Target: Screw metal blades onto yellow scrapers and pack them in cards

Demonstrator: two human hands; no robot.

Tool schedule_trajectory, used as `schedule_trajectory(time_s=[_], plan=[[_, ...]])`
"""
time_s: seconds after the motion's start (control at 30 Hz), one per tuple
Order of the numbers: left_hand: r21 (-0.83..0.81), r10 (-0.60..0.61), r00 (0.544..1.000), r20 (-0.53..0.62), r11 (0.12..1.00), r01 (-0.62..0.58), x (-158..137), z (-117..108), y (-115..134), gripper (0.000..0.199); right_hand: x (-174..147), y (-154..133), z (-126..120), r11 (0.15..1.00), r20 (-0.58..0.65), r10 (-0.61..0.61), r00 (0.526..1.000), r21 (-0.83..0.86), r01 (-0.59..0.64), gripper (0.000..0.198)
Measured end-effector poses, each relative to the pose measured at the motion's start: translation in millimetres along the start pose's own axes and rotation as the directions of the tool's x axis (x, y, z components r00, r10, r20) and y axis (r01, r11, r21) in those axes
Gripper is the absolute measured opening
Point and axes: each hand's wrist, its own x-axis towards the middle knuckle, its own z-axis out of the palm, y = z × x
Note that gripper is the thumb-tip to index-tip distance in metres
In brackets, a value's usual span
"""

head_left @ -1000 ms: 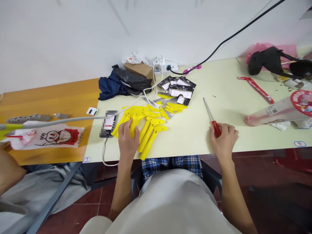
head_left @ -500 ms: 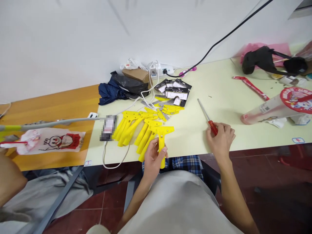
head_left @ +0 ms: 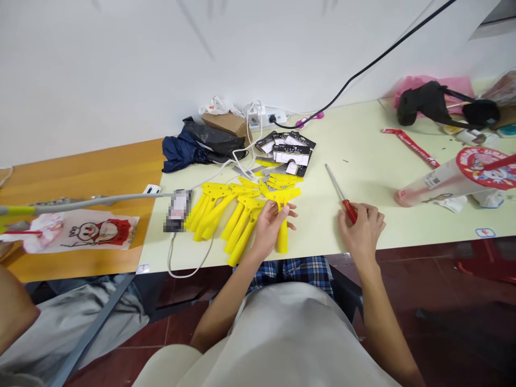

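My left hand (head_left: pixel 271 223) has its thumb over the stem of a yellow T-shaped scraper handle (head_left: pixel 282 236), with the fingers behind it. The scraper's wide head points away from me, close to small yellow pieces (head_left: pixel 284 180). Left of it lie several more yellow scraper handles (head_left: pixel 217 212), side by side. My right hand (head_left: pixel 363 231) rests at the table edge, fingers closed round the red grip of a screwdriver (head_left: pixel 349 210). Its metal shaft lies pointing away and to the left. The palm side of my right hand is hidden.
Black-and-white cards (head_left: pixel 293 153) and metal blades lie behind the handles. A phone (head_left: pixel 177 210) with a white cable is at left. A drink cup (head_left: pixel 435 180) lies right. A power strip (head_left: pixel 264 115) stands by the wall. Another person's arm (head_left: pixel 16 306) shows at left.
My left hand has moved forward and right with the scraper handle, bringing it from the table edge to over the tabletop. My right hand stays on the screwdriver.
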Motion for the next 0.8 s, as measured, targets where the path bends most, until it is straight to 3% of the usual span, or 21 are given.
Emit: schedule_trajectory(time_s=[0.23,0.47,0.6,0.7,0.8], plan=[[-0.081,-0.122,0.993,-0.001,0.989,0.122,48,-10,-3,0.044,1,2,0,0.999,0.000,-0.040,0.999,0.018,0.040,0.044],[-0.094,-0.113,0.992,0.054,0.989,0.118,63,-26,8,0.046,0,1,-4,0.991,-0.036,-0.121,0.992,0.051,0.123,0.052],[-0.120,-0.101,0.994,0.049,0.987,0.106,67,-32,19,0.045,15,-17,-14,0.972,-0.044,-0.216,0.975,0.080,0.219,0.047],[-0.190,-0.100,0.995,0.006,0.977,0.100,69,-36,24,0.043,49,-52,-9,0.915,0.053,-0.382,0.922,0.164,0.370,0.029],[-0.259,-0.093,0.996,-0.007,0.962,0.088,70,-39,26,0.041,94,-98,18,0.819,0.202,-0.563,0.802,0.265,0.508,0.027]])
